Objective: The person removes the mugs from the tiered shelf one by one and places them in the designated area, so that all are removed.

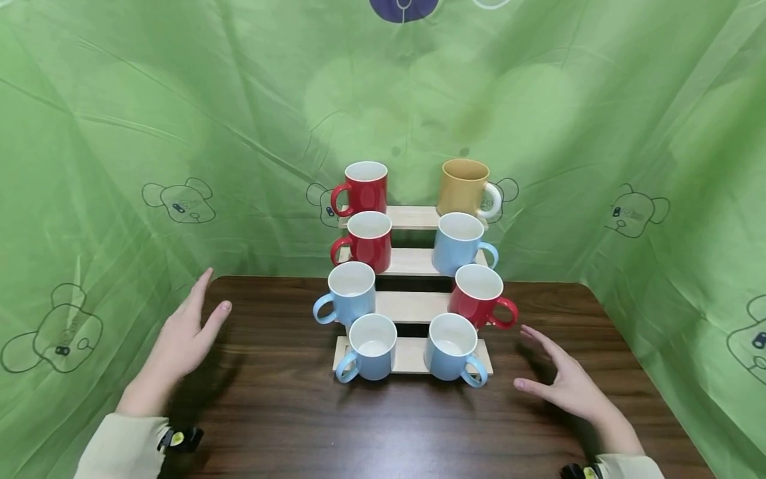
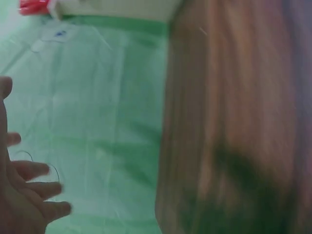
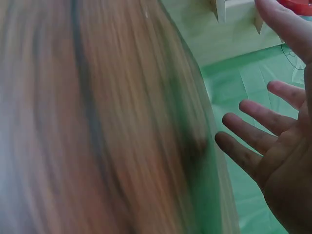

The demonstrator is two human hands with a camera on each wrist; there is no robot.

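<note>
A stepped wooden rack [image 1: 413,306] bears mugs in two columns. On its top step are a red mug [image 1: 374,193] at left and a tan mug with a white handle [image 1: 459,193] at right. Below them sit another red mug [image 1: 374,249] and a light blue mug [image 1: 451,249]. The third step has a light blue mug [image 1: 353,303] and a red mug [image 1: 475,303]. Two light blue mugs, one left [image 1: 377,356] and one right [image 1: 445,352], occupy the lowest step. My left hand [image 1: 182,336], fingers extended, is left of the rack. To its right, my right hand [image 1: 565,382] spreads its fingers, holding nothing.
The rack stands on a dark wooden table [image 1: 407,426]. Green cloth [image 1: 251,120] printed with bear heads hangs behind the table and along both sides. Black bands with a yellow mark [image 1: 179,439] are on both wrists.
</note>
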